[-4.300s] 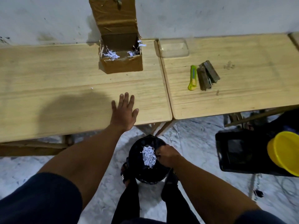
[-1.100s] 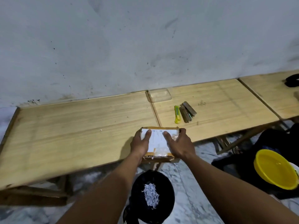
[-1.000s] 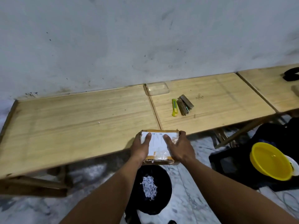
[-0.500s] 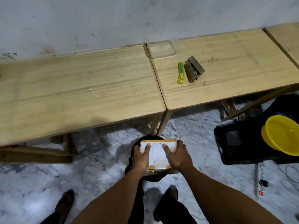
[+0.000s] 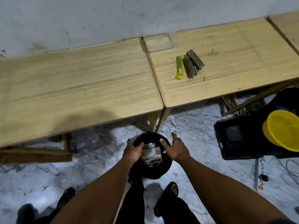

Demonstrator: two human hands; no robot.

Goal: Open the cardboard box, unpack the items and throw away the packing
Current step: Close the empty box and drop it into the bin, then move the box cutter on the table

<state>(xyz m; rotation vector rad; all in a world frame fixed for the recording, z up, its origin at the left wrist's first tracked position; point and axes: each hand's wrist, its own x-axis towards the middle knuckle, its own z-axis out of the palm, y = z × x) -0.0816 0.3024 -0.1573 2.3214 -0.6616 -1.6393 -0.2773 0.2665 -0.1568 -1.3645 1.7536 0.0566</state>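
Cardboard box (image 5: 151, 155) is sitting inside the black bin (image 5: 167, 165), so disposal is finishing. Left hand (image 5: 133, 151) is touching it loosely; right hand (image 5: 175, 148) is spreading, released. Next, both need withdrawing.

Both hands flank the cardboard box (image 5: 151, 155) inside the black bin (image 5: 166, 167).

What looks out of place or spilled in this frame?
Little. One white paper scrap lies stray on the left table. The cardboard box sits inside the black bin, between both hands.
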